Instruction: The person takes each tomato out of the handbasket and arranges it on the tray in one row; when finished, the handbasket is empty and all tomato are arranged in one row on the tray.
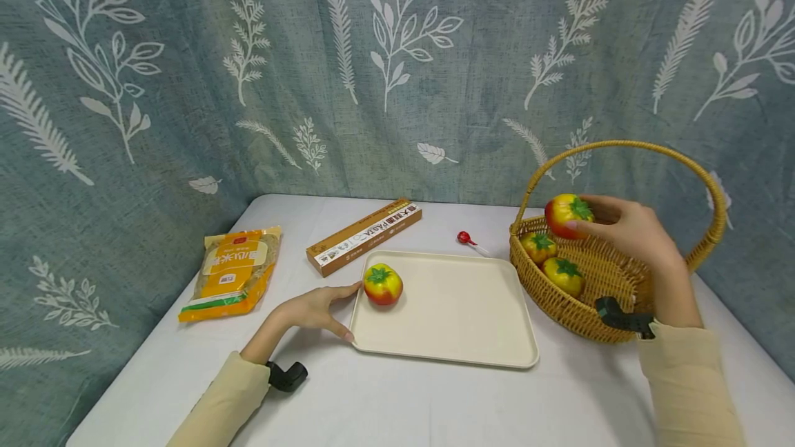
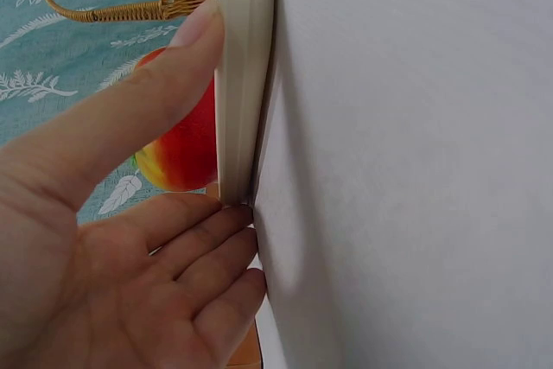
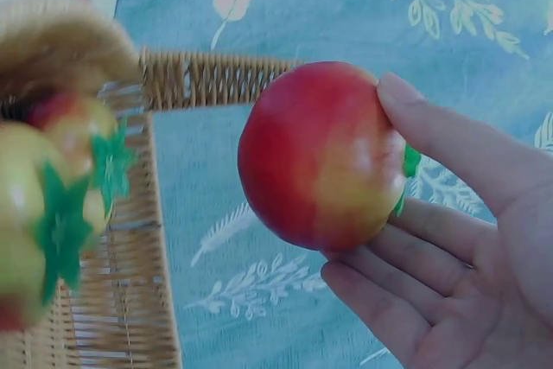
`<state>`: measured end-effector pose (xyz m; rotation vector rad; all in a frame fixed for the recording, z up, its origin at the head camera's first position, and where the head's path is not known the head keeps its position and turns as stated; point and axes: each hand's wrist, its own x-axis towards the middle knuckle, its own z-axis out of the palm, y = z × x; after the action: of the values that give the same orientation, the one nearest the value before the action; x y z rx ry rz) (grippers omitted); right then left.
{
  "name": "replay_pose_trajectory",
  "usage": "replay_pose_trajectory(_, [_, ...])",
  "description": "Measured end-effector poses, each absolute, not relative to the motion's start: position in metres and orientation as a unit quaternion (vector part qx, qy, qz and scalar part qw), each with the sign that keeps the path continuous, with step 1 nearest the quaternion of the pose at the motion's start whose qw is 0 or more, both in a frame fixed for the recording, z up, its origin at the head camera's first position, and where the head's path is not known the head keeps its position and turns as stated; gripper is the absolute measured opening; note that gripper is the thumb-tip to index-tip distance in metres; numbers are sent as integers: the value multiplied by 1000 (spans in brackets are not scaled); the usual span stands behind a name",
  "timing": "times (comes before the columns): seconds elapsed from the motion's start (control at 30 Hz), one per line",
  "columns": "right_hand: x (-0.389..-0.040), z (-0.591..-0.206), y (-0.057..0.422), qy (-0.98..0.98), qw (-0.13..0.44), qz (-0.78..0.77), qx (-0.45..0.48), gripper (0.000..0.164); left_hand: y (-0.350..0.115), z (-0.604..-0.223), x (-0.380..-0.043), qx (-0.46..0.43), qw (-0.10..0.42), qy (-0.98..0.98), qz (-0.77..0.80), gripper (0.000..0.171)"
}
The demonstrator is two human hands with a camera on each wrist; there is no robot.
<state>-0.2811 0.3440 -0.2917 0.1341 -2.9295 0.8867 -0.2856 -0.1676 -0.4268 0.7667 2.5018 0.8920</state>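
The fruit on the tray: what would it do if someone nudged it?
The fruit would probably roll, being so round. The raised rim of the tray might stop a gentle roll. It looks glossy, so perhaps slightly slippery.

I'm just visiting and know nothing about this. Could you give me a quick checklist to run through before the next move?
1. Held fruit secured: looks ok; the right grip has it between thumb and fingers.
2. Held fruit over the tray: not ok; it is above the basket.
3. Clearance from the basket handle: cannot tell; the depth between them is unclear.
4. Tray attended: ok; the left grip touches its left edge.
5. Room on the tray: ok; one fruit sits near the left edge, the rest is bare.
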Motion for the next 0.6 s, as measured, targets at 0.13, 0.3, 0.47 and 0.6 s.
replay_pose_trajectory(0.13, [-275, -295, 334, -954, 47, 291, 57, 89, -167, -427, -285, 273, 188, 889, 316, 100])
replay_pose_trajectory(0.3, [-267, -300, 322, -947, 69, 300, 86, 80, -167, -427, -285, 272, 189, 889, 316, 100])
replay_pose_trajectory(0.47, [-262, -304, 306, -936, 83, 317, 125, 73, -166, -427, -285, 269, 190, 890, 316, 100])
replay_pose_trajectory(0.6, [-262, -306, 294, -932, 101, 313, 150, 69, -167, -426, -285, 270, 188, 890, 316, 100])
